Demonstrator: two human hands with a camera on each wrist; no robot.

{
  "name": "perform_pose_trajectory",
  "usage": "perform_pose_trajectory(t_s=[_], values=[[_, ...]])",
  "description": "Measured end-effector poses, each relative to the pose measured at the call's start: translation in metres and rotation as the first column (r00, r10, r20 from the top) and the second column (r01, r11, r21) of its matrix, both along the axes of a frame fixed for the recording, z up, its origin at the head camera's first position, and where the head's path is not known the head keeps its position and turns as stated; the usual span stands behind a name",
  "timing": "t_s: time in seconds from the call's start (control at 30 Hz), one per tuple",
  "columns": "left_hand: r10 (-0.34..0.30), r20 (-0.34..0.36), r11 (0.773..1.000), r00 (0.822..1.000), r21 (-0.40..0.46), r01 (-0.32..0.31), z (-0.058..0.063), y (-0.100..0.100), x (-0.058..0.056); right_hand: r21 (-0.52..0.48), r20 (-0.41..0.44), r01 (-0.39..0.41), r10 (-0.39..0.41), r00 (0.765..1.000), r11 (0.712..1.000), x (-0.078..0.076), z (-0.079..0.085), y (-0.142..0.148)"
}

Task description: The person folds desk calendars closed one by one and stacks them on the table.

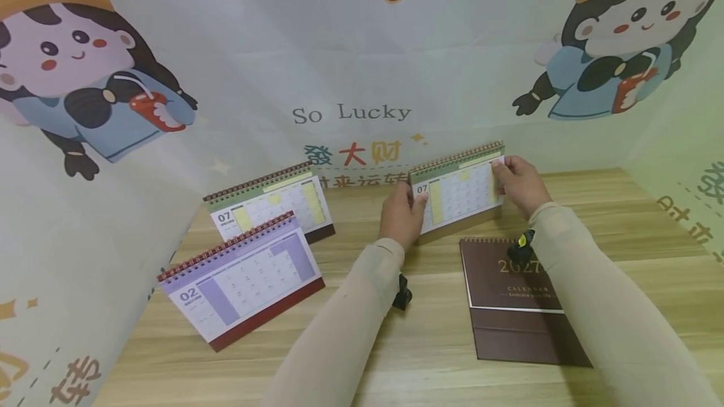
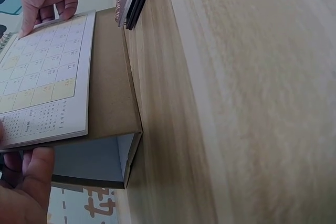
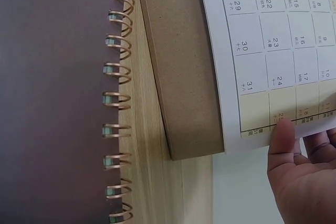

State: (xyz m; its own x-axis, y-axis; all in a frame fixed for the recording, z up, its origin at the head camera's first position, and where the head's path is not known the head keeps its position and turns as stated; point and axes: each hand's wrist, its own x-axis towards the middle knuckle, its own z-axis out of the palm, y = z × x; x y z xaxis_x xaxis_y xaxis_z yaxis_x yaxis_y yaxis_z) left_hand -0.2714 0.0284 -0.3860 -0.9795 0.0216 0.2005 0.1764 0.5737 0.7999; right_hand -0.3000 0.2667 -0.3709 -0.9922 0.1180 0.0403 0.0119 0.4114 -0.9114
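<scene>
Toward the back of the table, a desk calendar [image 1: 459, 193] with a green header, yellow columns and the number 07 stands tilted back on its kraft-brown base [image 2: 110, 72]. My left hand [image 1: 400, 215] grips its left edge, thumb on the front. At the opposite edge, my right hand [image 1: 523, 184] pinches the pages, and the right wrist view shows the thumb [image 3: 283, 137] on a yellow date column. The stand's open side shows in the left wrist view. Below my right wrist lies a dark brown 2027 calendar [image 1: 511, 331], flat and partly hidden by the forearm.
To the left stands a purple calendar [image 1: 254, 281] marked 02 on a red base. It overlaps another green-topped calendar [image 1: 296, 203], marked 07, behind it. A printed cloth backdrop [image 1: 254, 61] rises at the table's back and sides.
</scene>
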Motion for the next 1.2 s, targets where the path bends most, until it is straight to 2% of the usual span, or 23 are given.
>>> perform_pose_trajectory(t_s=[0.8,1.2], values=[[-0.006,-0.024,1.000,1.000,0.030,0.007,-0.004,0.003,0.008,0.022,0.006,-0.028,0.028,1.000,0.999,-0.001,0.000,0.003],[-0.002,-0.059,1.000,0.998,0.014,0.003,-0.004,0.004,0.013,-0.032,0.055,-0.042,0.044,0.998,0.999,-0.004,0.002,0.004]])
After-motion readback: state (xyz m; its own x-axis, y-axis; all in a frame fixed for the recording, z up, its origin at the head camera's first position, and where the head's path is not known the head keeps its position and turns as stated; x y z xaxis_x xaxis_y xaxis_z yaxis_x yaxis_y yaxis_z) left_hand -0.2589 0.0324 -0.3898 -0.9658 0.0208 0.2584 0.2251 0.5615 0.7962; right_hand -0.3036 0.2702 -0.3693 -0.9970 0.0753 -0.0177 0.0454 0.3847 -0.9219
